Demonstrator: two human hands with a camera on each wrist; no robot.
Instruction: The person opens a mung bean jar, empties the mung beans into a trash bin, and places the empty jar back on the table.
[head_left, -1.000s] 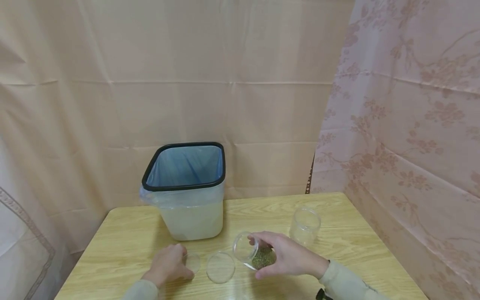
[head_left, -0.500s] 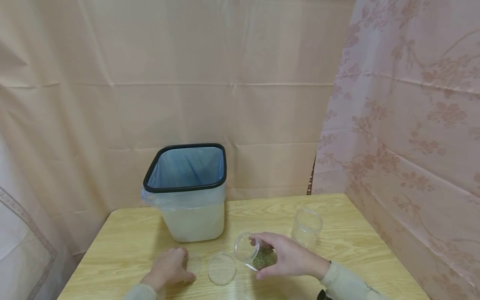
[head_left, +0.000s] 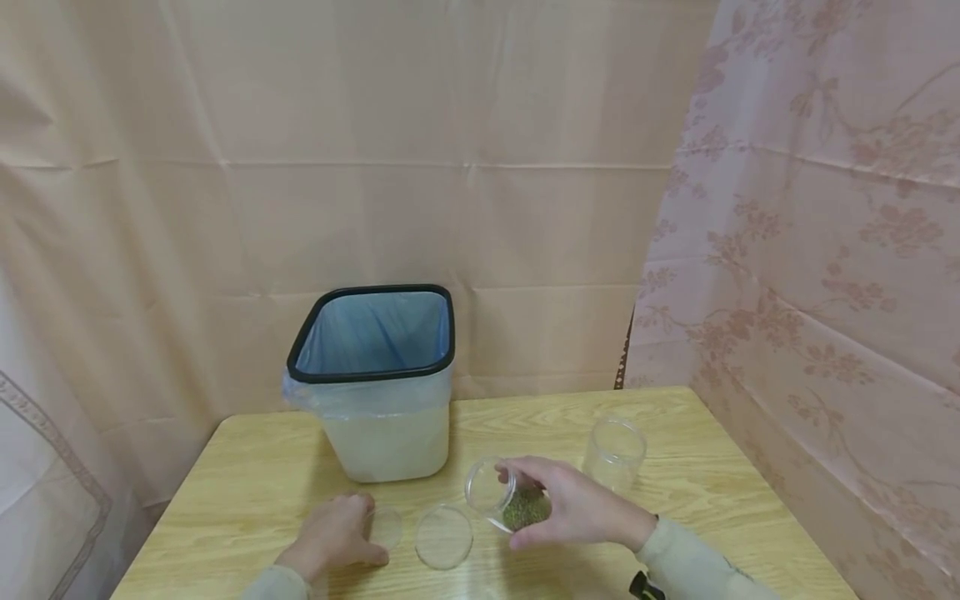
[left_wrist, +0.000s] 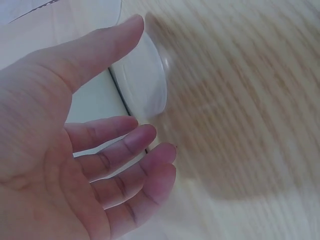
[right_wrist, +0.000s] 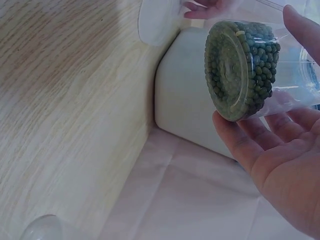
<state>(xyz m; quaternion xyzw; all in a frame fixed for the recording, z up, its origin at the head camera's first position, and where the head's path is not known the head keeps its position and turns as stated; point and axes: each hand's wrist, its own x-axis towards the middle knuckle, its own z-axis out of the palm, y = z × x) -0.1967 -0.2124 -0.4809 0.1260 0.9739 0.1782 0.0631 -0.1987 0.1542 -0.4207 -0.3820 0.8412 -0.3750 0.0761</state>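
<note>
My right hand [head_left: 577, 506] grips a clear jar [head_left: 486, 492] above the table, thumb on one side and fingers on the other. The jar is tipped on its side, mouth toward the left. Mung beans [right_wrist: 262, 62] are packed against its base in the right wrist view. At the left, my left hand [head_left: 332, 533] stays low over the table beside a clear round lid [head_left: 387, 529]. Its thumb and loosely bent fingers stand apart with nothing between them in the left wrist view. A second clear lid [head_left: 444, 537] lies flat between the hands.
Behind the left hand stands a pale bin [head_left: 390, 442] with a black rim and a bluish liner bag. Another clear jar [head_left: 615, 454] is upright at the back right of the wooden table [head_left: 735, 500]. Curtains hang behind and to the right.
My right hand has lifted the tipped jar slightly in the last half second. The left hand, both lids and the other jar have stayed in place.
</note>
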